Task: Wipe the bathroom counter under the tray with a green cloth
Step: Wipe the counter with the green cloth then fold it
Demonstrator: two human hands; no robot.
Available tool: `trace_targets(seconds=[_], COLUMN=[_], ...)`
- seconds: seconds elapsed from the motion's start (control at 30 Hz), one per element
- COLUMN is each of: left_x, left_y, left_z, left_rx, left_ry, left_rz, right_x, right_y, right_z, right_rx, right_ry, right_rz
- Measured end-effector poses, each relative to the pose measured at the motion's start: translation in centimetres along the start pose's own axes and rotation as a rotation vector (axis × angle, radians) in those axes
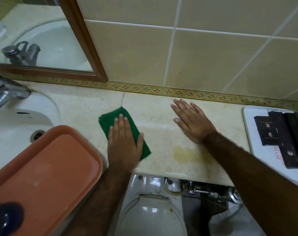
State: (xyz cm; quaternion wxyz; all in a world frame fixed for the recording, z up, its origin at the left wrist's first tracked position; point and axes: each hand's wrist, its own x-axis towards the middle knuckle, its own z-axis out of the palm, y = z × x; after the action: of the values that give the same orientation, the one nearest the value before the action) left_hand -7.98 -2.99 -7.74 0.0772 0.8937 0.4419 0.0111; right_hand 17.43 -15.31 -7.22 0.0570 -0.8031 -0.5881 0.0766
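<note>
The left hand (123,142) lies flat with its fingers spread on the green cloth (110,120), pressing it down on the tabletop (161,133). It pinches nothing; the flat palm likely pushes the cloth so it can rub. The cloth sits right under this hand and sticks out past the fingertips and by the thumb. The right hand (191,121) is flat and open on the bare tabletop, apart from the cloth, maybe to lean on. A yellow stain (185,154) shows between the two arms, near the front edge. The orange tray (48,167) rests to the left, partly over the sink (17,116), probably to clear the spot. A white tray (248,120) sits far right.
</note>
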Motion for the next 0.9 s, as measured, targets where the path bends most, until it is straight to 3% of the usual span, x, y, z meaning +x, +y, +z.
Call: trace_targets(seconds=[0.1,0.2,0.33,0.37,0.47,0.53,0.63,0.73,0.9], left_x=[3.1,2.0,-4.2,-5.4,-5.2,-3.2,0.1,0.7,0.5], left_y=[2.0,6.2,13.0,14.2,14.6,11.6,5.0,2.8,3.4], left_z=[0.2,0.6,1.5,1.6,0.7,-0.1,0.1,0.6,0.6], left_rx=[0.013,-0.03,-0.096,-0.11,-0.273,-0.372,-0.202,-0.062,-0.027], left_ry=[0.039,0.024,-0.051,-0.084,-0.108,-0.014,0.051,0.012,0.038], left_rz=[-0.019,0.074,0.315,0.365,0.398,0.243,0.072,0.088,0.088], right_x=[-0.1,0.0,0.6,0.4,-2.6,-5.2,-7.6,-7.5,-4.9], right_y=[0.1,0.2,0.0,-0.5,-3.4,-5.9,-9.0,-10.0,-9.2], right_z=[0.2,0.1,-3.1,-3.9,-5.3,-4.6,-1.1,2.1,2.0], right_rx=[0.004,0.121,0.746,0.807,0.53,0.413,0.31,0.093,0.022], right_ry=[0.014,-0.008,-0.048,-0.009,0.281,0.419,0.234,0.108,0.033], right_rz=[-0.008,-0.014,0.252,0.316,0.367,0.378,0.37,0.323,0.141])
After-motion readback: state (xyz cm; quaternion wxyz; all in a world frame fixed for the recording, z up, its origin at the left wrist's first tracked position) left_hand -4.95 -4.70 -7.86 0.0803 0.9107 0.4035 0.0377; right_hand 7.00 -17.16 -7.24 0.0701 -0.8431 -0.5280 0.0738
